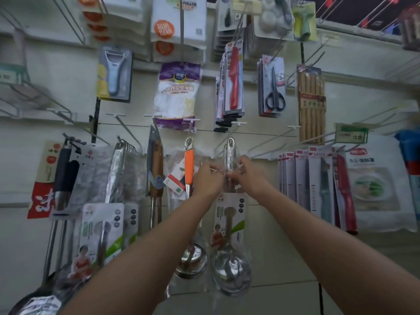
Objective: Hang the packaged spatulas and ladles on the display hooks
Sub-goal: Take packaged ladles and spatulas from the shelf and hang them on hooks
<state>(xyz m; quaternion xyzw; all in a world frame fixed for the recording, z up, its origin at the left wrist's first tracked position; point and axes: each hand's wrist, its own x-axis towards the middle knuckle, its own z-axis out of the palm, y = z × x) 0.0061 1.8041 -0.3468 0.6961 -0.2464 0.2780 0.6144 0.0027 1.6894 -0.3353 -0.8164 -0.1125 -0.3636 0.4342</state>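
Packaged ladle (230,223) on hook — left hand (208,178), right hand (247,176) both pinching its handle, arms raised

Packaged steel ladle (231,258) hangs upright, clear plastic wrap w/ white-green card over the stem, round bowl at the bottom, slotted handle top up by a display hook (229,142); whether the hook passes through the slot is hard to tell, view's blurred. Left hand (208,179) and right hand (246,176) both pinch its handle mid-way. Just left of it, an orange-handled ladle (189,169) hangs from its own hook, bowl low. Further left, more packaged steel ladles/spatulas (102,230) w/ the same card hang in a row.
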